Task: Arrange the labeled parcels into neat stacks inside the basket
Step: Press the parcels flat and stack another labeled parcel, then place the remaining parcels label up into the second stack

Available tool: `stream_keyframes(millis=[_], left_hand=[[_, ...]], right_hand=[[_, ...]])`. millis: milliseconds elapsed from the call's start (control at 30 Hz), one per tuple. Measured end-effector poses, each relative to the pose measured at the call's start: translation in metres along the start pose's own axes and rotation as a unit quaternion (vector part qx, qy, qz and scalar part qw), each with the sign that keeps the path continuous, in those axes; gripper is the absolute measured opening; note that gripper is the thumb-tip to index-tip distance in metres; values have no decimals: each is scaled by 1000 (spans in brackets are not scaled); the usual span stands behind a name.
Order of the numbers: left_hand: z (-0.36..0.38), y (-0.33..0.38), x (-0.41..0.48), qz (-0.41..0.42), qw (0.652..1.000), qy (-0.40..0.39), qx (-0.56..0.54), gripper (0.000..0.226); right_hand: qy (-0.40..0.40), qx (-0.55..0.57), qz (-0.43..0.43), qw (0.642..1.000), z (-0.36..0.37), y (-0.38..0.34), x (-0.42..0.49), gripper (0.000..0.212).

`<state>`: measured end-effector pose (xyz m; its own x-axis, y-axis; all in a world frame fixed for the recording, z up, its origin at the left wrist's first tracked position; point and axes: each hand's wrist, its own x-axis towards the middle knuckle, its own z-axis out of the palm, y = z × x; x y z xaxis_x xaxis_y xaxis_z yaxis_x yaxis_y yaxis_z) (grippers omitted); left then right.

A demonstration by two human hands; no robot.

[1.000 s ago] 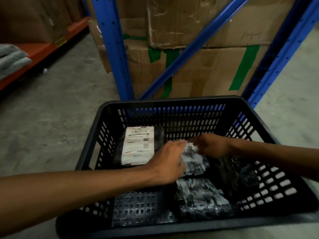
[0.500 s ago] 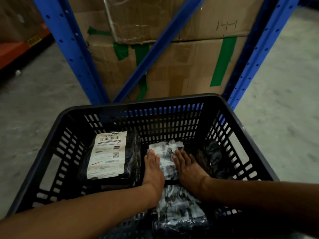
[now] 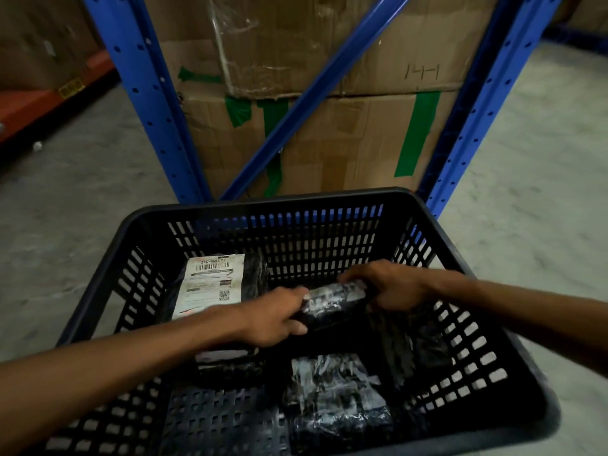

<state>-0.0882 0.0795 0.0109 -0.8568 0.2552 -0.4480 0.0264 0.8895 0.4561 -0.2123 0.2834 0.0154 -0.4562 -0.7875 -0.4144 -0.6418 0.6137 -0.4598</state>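
A black slotted plastic basket (image 3: pixel 306 205) stands on the floor in front of me. Both hands hold one black plastic-wrapped parcel (image 3: pixel 332 307) lifted and tilted over the basket's middle: my left hand (image 3: pixel 276 319) grips its left end, my right hand (image 3: pixel 385 286) its right end. A black parcel with a white shipping label (image 3: pixel 210 284) lies flat at the back left. Another black shiny parcel (image 3: pixel 335 390) lies near the front, and a dark one (image 3: pixel 424 343) rests at the right.
A blue metal rack (image 3: pixel 144 103) with a diagonal brace stands just behind the basket, filled with large taped cardboard boxes (image 3: pixel 345 136). Grey concrete floor (image 3: pixel 65 199) lies to the left and right. An orange shelf beam (image 3: pixel 36 103) runs along the far left.
Half a second ago both hands pressed flat on the middle parcel. Now they have gripped it by its ends and raised it off the parcels below.
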Motion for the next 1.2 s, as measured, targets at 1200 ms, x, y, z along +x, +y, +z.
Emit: stream_keyframes(millis=[1200], left_hand=[[49, 1, 83, -362, 884, 155, -251, 94]], right_hand=[[130, 185, 331, 916, 80, 4, 91, 101]])
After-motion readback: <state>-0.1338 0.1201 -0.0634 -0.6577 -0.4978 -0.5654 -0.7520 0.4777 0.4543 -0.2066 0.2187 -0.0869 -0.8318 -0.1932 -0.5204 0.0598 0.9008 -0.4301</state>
